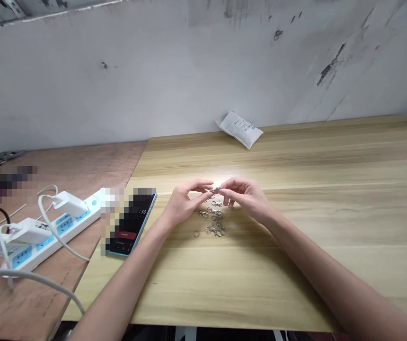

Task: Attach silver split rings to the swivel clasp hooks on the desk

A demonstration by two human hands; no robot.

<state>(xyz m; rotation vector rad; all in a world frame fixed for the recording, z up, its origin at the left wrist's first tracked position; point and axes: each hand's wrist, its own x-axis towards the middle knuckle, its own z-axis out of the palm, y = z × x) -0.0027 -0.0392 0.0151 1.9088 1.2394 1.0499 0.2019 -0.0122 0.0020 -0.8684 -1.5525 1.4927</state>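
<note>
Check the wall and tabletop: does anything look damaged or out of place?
The wall looks damaged: a dark, gouge-like streak at upper right breaks its pale surface. On the tabletop, one ring lies slightly apart, left of the clustered metal clasps.

The head camera looked forward and down from above the forearms (129, 277), across the tabletop (217, 284) to the wall (189, 71), perhaps too far off for small details.
</note>
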